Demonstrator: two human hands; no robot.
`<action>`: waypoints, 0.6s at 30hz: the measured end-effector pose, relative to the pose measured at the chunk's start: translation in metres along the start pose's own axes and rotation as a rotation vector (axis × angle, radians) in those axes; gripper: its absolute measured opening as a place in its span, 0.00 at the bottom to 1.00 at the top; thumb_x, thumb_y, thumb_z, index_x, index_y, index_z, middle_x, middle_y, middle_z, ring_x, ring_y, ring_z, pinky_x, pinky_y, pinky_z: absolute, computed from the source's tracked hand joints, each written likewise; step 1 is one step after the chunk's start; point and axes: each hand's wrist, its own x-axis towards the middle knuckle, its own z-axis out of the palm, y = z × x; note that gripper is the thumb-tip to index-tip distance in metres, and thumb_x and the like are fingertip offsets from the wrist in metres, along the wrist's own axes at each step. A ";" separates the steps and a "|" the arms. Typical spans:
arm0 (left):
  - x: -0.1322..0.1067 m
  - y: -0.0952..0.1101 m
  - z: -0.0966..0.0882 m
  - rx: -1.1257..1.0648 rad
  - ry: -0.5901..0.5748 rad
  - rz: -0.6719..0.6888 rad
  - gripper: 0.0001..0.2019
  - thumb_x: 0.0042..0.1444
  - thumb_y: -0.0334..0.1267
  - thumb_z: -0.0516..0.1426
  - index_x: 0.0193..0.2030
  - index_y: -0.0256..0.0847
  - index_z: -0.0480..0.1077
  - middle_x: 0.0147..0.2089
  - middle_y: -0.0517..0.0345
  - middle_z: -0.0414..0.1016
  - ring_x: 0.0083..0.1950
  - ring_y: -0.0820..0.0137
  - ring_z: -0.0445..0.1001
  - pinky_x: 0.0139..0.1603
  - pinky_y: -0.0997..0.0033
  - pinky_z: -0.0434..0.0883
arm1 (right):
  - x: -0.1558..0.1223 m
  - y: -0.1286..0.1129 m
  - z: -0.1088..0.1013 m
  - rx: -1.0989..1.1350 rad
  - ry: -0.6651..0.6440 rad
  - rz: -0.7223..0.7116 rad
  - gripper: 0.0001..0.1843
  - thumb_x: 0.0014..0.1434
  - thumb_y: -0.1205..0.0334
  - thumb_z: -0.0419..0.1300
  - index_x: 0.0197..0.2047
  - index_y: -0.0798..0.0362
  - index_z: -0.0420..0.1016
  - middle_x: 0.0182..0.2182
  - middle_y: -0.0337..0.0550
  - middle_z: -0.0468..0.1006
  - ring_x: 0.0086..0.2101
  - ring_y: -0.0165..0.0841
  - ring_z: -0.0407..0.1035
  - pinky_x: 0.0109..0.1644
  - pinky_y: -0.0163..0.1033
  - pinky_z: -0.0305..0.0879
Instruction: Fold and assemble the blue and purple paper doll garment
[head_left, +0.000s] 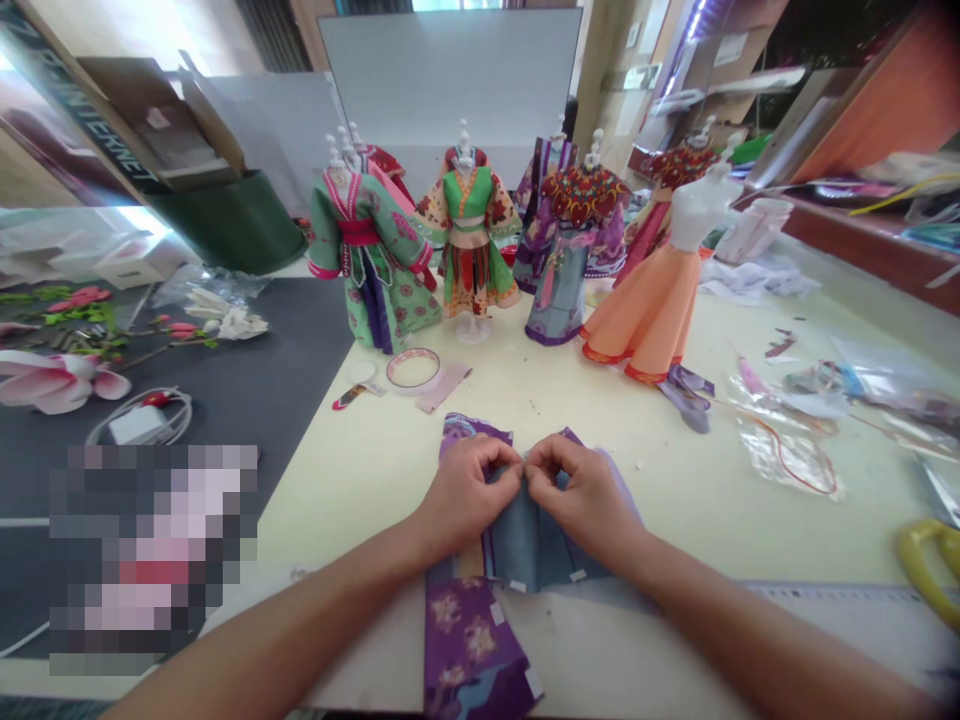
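Blue-grey cloth piece (516, 548): lies on the table below and between the two hands, its upper edge raised to their fingertips; the surface looks plain, with a soft vertical fold running down the middle and dark purple stripes along the left side.
White tabs (517, 586): small, pale rectangles spaced along the lower edge, nearer the wearer than the hands; others sit on the right edge of the purple part.
Purple floral cloth (469, 640): stretches from below the left hand towards the wearer, with beige blossoms and a blue sweep near its end; whether it is joined to the blue-grey piece cannot be told.
Left hand (474, 490): thumb and forefinger pinched together on the upper edge of the blue-grey cloth, the other fingers curled in.
Right hand (583, 495): pinches the same edge just beside the left fingertips, remaining fingers bent.
Tape ring (431, 385): flat on the table, beyond the left hand, with a pink cloth strip (444, 388) beside it.
Dressed forms: green robe (409, 285) beyond the left hand, orange skirt (649, 310) beyond the right.
Scissors (909, 560): yellow-handled, well to the right of the right hand.
Ruler (832, 598): clear, nearer the wearer than the right hand, off to its right.
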 end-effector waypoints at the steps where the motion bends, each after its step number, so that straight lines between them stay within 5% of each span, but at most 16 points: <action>1: 0.000 0.000 0.001 0.022 0.009 0.003 0.04 0.48 0.31 0.54 0.25 0.37 0.69 0.27 0.60 0.70 0.31 0.72 0.68 0.34 0.72 0.63 | 0.000 0.001 0.000 0.010 -0.003 0.012 0.04 0.49 0.69 0.53 0.24 0.54 0.66 0.19 0.34 0.65 0.21 0.26 0.58 0.24 0.30 0.54; 18: 0.002 -0.003 0.001 -0.279 -0.130 -0.143 0.06 0.51 0.36 0.53 0.27 0.36 0.67 0.25 0.61 0.68 0.27 0.75 0.64 0.28 0.77 0.61 | 0.007 0.002 -0.001 0.532 -0.120 0.350 0.02 0.43 0.65 0.54 0.22 0.55 0.66 0.17 0.32 0.61 0.20 0.25 0.53 0.24 0.31 0.49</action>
